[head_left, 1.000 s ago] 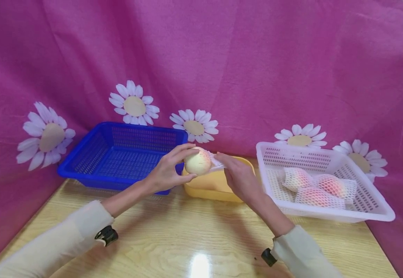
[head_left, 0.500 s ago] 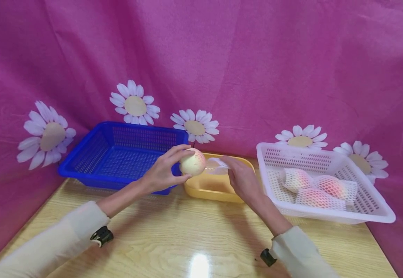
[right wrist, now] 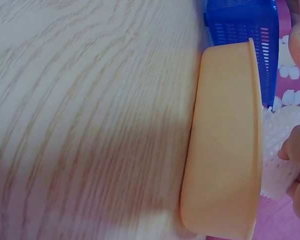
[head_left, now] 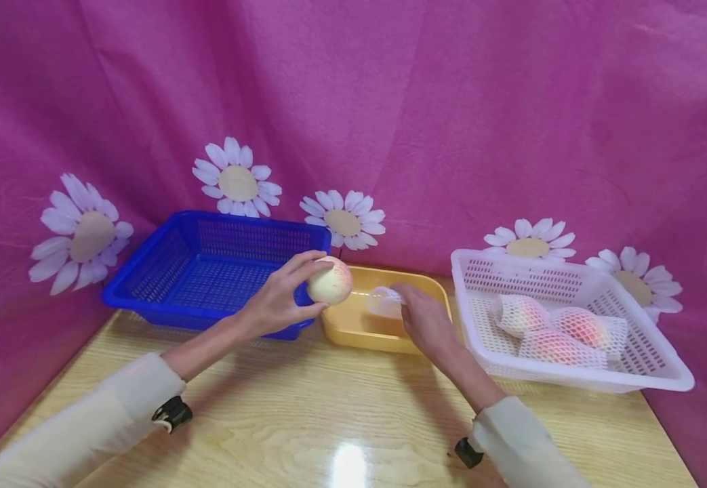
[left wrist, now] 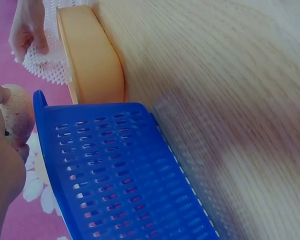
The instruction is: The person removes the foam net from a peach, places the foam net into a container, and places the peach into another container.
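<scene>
My left hand (head_left: 280,298) grips a bare, pale peach (head_left: 330,280) with a pink blush, thumb below and fingers above. The peach is held between the blue basket (head_left: 146,308) and the yellow bin (head_left: 384,342). Over that bin, my right hand (head_left: 429,322) pinches a white foam net sleeve (head_left: 384,303), apart from the peach. In the left wrist view the net sleeve (left wrist: 45,62) hangs loose from the fingers. To the right, a white basket (head_left: 573,376) holds several peaches (head_left: 563,344) in foam nets.
All three containers stand on a wooden table (head_left: 304,420). Behind them hangs a magenta cloth (head_left: 390,122) with printed daisies. The blue basket's near right corner sits close to the yellow bin.
The foam net has come off the peach. My left hand has drawn the peach leftward, and the right hand has shifted slightly right and lower, keeping the net over the yellow bin.
</scene>
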Motion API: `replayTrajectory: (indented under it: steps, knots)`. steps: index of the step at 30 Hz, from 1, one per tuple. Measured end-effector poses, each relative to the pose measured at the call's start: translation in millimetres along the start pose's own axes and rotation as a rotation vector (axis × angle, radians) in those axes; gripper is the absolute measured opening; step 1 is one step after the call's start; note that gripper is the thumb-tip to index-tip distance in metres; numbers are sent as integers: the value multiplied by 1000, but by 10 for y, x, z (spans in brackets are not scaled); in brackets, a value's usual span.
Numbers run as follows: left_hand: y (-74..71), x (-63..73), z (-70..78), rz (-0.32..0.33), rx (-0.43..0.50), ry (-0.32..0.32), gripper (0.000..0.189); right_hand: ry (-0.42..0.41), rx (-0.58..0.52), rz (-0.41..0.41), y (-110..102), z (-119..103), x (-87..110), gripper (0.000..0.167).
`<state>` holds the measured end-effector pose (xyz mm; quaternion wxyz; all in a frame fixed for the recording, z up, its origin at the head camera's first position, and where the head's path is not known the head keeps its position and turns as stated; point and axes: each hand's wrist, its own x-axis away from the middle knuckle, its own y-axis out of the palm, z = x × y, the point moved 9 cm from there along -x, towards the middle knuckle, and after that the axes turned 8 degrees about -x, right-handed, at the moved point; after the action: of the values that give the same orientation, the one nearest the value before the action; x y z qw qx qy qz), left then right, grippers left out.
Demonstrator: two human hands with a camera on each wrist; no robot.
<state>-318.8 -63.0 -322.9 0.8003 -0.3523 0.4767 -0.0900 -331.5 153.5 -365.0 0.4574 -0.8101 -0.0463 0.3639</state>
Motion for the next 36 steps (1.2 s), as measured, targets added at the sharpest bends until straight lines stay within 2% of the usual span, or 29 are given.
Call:
replayTrajectory:
  steps: [8, 20, 27, 34, 36]
  knots:
    - [-23, 25, -69, 3, -13, -13, 65, 47, 12, -19, 74, 152, 65, 45]
    - [-63, 91, -169, 5, -40, -37, 64, 143, 8, -79, 164, 317, 119, 38]
    - [-91, 111, -192, 15, -38, -40, 64, 186, -1, -168, 230, 351, 84, 30]
    - [-121, 114, -225, 15, -50, -47, 64, 256, -58, -291, 299, 411, 82, 9]
    - [-129, 120, -236, 11, -53, -56, 64, 269, -69, -323, 330, 425, 89, 12]
